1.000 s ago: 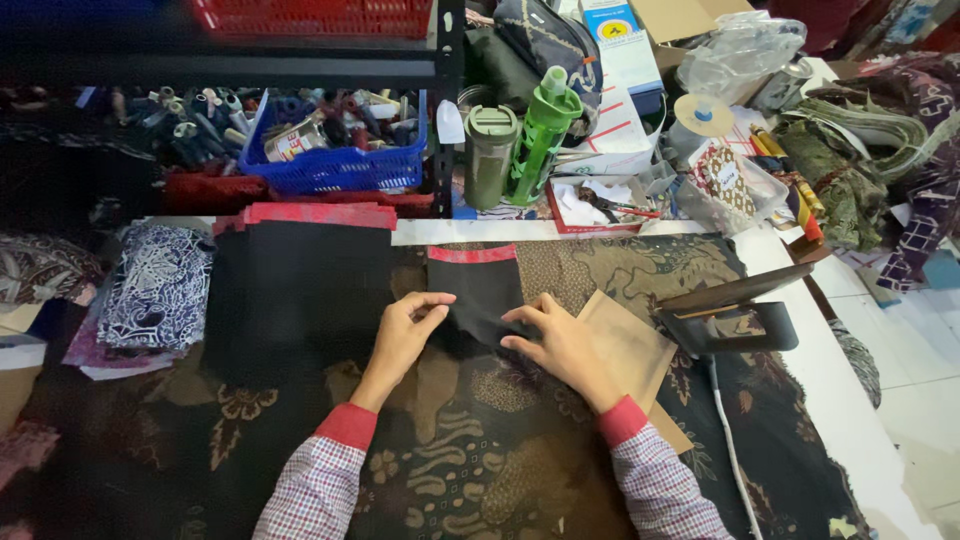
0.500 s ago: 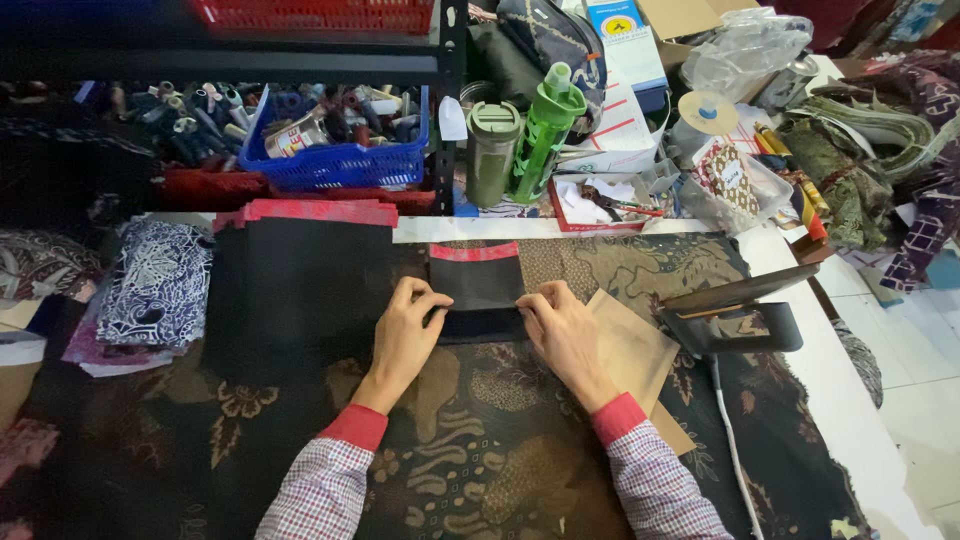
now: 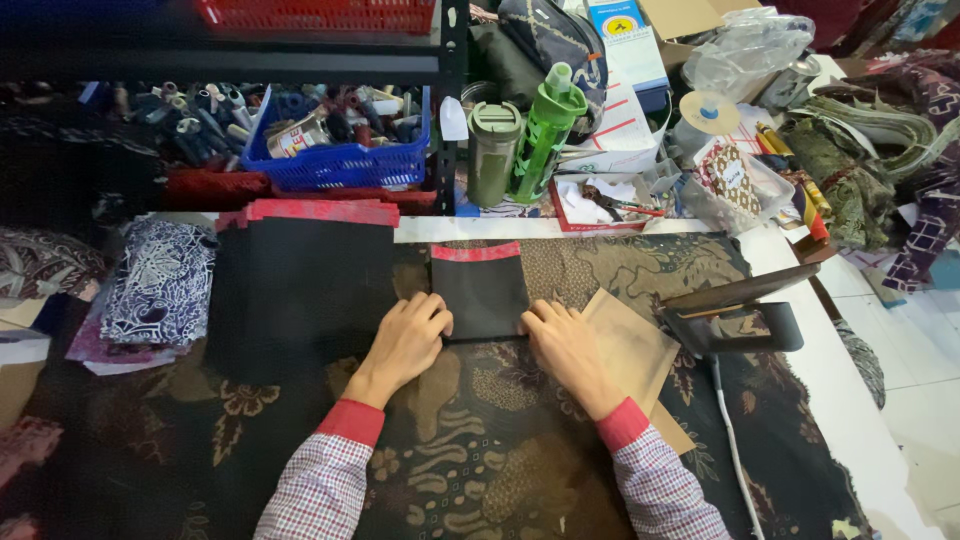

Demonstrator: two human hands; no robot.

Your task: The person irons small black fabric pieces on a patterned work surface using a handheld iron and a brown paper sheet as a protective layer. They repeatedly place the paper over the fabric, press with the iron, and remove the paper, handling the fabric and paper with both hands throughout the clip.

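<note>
- A small black piece [image 3: 482, 292] is kept flat at the middle of the frame, on the batik cloth [image 3: 470, 450] spread over the bench [image 3: 850, 400]; the cloth appears to serve as a soft backing for pressing.
- The left hand [image 3: 405, 340] is laid at the piece's lower left corner, fingers curled and pressed down on its edge; nothing is gripped, the edge is only pinned.
- The right hand [image 3: 565, 345] is set at the lower right corner in the same way, fingers bent, tips on the fabric; whether the edge is pinched underneath cannot be told.
- With both hands at the lower edge, the piece seems to be kept square and taut along a fold line.
- The piece is seen as a dark, matte, near-square panel with a red strip [image 3: 476, 252] along its upper edge; the lower edge looks folded or doubled, though this is not clear.
- A brown paper sheet [image 3: 628, 345] is partly covered by the right hand, just beside the piece.
- A larger black panel [image 3: 295, 295] with a red band lies to the left, touching or nearly touching the piece.
- A dark iron [image 3: 735, 315] is parked at the right, within reach, its white cord [image 3: 728, 440] trailing to the lower edge of the frame.
- Two green bottles [image 3: 520, 145] and a blue basket [image 3: 335, 155] are kept at the top, well apart from the work.
</note>
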